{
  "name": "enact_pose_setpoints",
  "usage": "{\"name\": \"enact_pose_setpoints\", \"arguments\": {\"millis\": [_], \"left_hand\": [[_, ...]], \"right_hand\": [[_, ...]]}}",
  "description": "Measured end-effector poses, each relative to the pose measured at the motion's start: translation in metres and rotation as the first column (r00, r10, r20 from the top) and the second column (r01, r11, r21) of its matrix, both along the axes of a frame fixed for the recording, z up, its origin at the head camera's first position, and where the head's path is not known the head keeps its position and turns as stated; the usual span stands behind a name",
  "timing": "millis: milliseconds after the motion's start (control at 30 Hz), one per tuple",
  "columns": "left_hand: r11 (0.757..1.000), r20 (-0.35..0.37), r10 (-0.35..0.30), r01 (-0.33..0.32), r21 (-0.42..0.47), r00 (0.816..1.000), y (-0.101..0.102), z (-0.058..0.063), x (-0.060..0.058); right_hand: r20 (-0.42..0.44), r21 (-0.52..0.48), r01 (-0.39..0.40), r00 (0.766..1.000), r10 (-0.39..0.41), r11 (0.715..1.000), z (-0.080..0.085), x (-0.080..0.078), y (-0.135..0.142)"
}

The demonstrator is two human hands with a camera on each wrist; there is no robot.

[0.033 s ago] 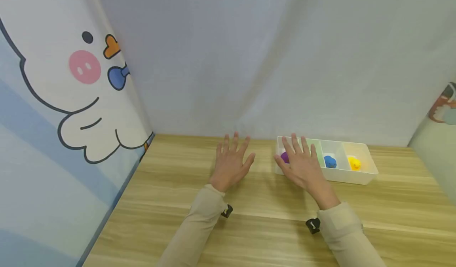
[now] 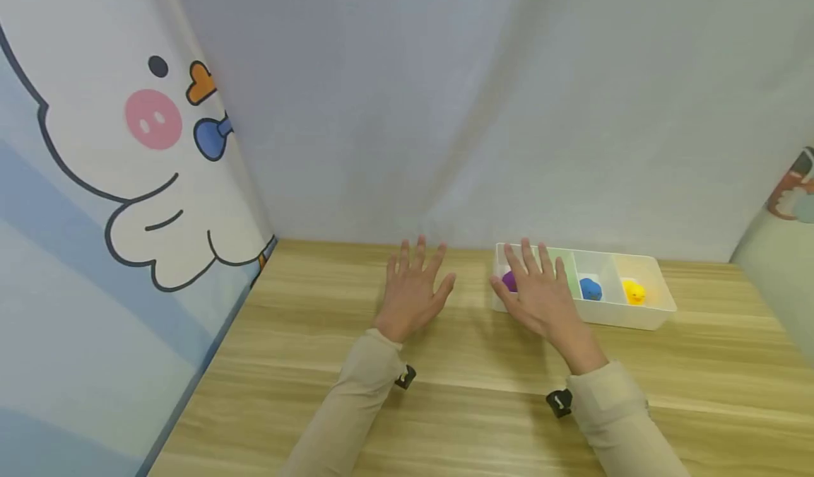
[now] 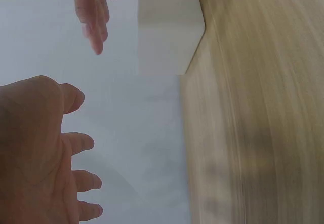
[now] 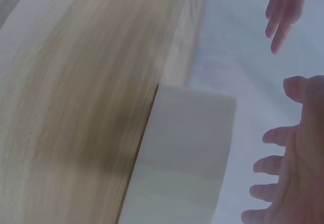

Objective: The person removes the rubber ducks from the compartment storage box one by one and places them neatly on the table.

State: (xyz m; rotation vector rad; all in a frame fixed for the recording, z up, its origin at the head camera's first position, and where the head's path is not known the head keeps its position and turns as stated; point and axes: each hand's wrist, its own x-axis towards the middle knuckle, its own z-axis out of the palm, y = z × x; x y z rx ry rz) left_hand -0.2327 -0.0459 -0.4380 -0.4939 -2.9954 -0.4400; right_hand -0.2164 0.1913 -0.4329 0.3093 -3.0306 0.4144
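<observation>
Both hands hover over the wooden table with fingers spread and nothing in them. My left hand [image 2: 413, 293] is left of the white divided box [image 2: 629, 316], palm down. Above the box's left part is my right hand [image 2: 543, 297], hiding some of its compartments in the head view. A purple thing [image 2: 509, 281] shows partly in the leftmost compartment, beside the right thumb. Further right, a blue toy duck [image 2: 590, 289] and a yellow toy duck [image 2: 633, 292] sit in separate compartments. From the right wrist view, the hand [image 4: 298, 168] is raised beside the box's plain outer wall [image 4: 182, 153].
A pale curtain [image 2: 381, 109] hangs along the table's back edge. To the left, a cloth with a cartoon bird [image 2: 83, 131] borders the wooden table [image 2: 305, 307]. Another cloth [image 2: 788, 286] stands at the right. Black wrist straps [image 2: 559, 403] show at the sleeves.
</observation>
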Motion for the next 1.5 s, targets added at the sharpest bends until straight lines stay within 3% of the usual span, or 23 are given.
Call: {"name": "enact_pose_setpoints", "arguments": {"millis": [267, 533, 833, 1133, 1500], "left_hand": [[1.000, -0.006, 0.005, -0.005, -0.002, 1.000, -0.003, -0.002, -0.002], [0.998, -0.066, -0.047, 0.049, 0.036, 0.997, 0.000, -0.001, -0.003], [0.982, -0.137, -0.121, 0.138, 0.130, 0.983, 0.007, -0.002, -0.004], [0.975, -0.079, -0.159, 0.169, 0.141, 0.984, 0.018, -0.007, -0.009], [0.953, -0.096, -0.233, 0.247, 0.175, 0.968, 0.037, -0.004, -0.016]], "right_hand": [[-0.011, -0.004, -0.009, 1.000, 0.009, 1.000, 0.002, 0.006, 0.003], [-0.050, -0.004, -0.006, 0.999, 0.005, 1.000, 0.010, 0.012, 0.022], [-0.053, -0.034, 0.017, 0.998, -0.018, 0.999, 0.014, 0.022, 0.064], [0.046, -0.054, 0.099, 0.994, -0.097, 0.994, 0.009, 0.029, 0.113], [0.091, -0.096, 0.157, 0.985, -0.148, 0.983, 0.000, 0.029, 0.172]]}}
